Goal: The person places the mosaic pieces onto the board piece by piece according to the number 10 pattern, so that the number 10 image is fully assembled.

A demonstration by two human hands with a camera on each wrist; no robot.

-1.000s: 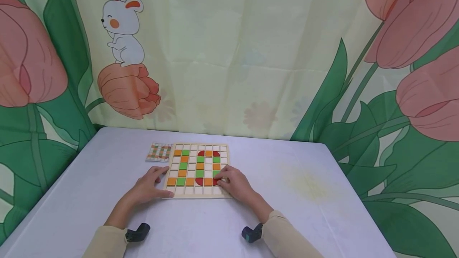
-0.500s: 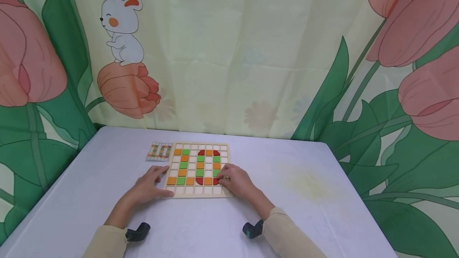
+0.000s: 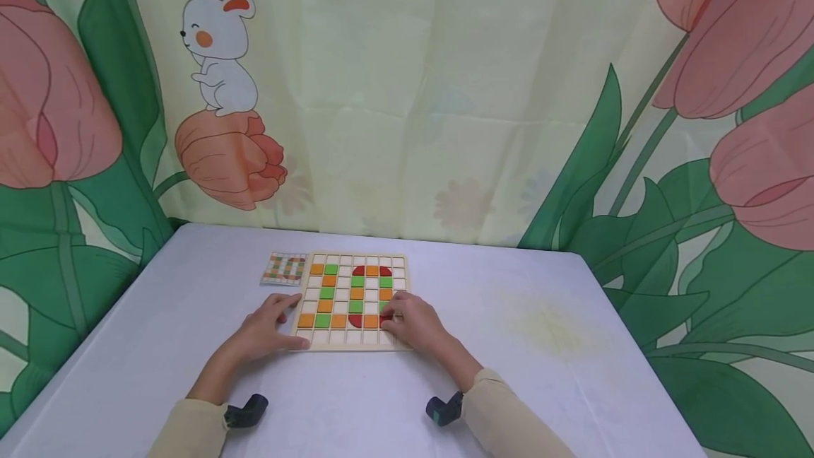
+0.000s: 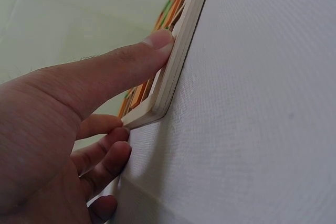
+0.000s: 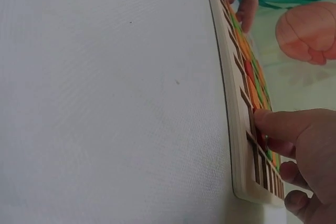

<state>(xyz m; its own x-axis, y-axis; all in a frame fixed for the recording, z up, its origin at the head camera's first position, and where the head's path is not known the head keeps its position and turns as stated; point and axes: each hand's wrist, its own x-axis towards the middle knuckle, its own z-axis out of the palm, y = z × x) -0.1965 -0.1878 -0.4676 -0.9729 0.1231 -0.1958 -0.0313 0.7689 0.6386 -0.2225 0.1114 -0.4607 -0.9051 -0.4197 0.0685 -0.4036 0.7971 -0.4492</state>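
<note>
On the table lies a wooden grid board (image 3: 351, 348) with orange (image 3: 306, 320), green and red tiles in its cells, forming a "10" pattern. My left hand (image 3: 263, 331) holds the board's near left corner. Its thumb (image 4: 157, 40) lies on the rim and the fingertips touch the left side. With thumb and fingers, my right hand (image 3: 416, 320) pinches a rounded red tile (image 5: 261, 140) at the lower right of the "0". That tile is partly covered by the fingers; whether it sits fully in its cell I cannot tell.
A small pattern card (image 3: 284, 269) lies beside the board's far left edge and shows a similar design. White cloth covers the table (image 3: 509, 345). A printed curtain (image 3: 407, 104) hangs behind it. Black wrist cameras (image 3: 246, 412) sit on both wrists.
The right fingers have shifted slightly at the red tile, first drawing back a little and then covering more of it. The left hand and the board stay in place.
</note>
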